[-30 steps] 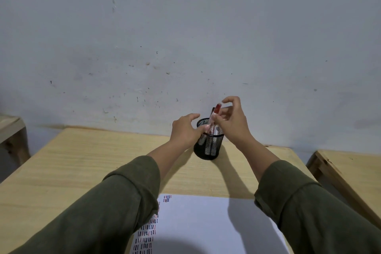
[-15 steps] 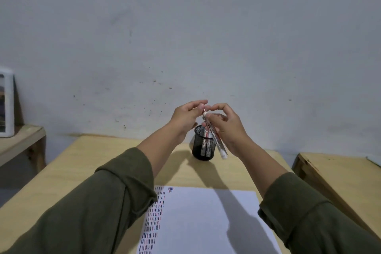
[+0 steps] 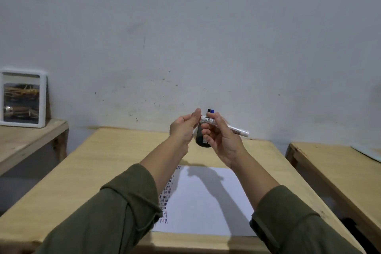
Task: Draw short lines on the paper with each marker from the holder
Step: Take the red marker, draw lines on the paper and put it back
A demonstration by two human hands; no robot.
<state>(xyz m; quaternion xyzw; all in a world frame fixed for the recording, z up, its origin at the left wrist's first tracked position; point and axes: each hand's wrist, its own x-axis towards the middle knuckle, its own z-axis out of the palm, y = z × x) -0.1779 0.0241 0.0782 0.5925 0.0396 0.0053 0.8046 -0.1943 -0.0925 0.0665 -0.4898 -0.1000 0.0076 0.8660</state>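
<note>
A white marker (image 3: 237, 129) lies nearly level in the air above the far end of the table, its white rear end pointing right. My right hand (image 3: 221, 138) grips its barrel. My left hand (image 3: 184, 128) closes on its left end, where the cap is hidden under the fingers. Behind both hands stands the black mesh holder (image 3: 201, 139), mostly covered; a black tip and a blue tip of two markers (image 3: 210, 110) stick up above my fingers. The white paper (image 3: 206, 208) lies near the table's front edge with columns of short lines along its left side.
The wooden table (image 3: 92, 171) reaches to a grey wall. A lower wooden shelf at the left carries a white-framed picture (image 3: 22, 99). Another wooden table (image 3: 340, 167) stands to the right across a narrow gap.
My right hand lifted the marker out of the holder and turned it from upright to nearly level. My left hand left the holder and took the marker's left end. The view tilted up.
</note>
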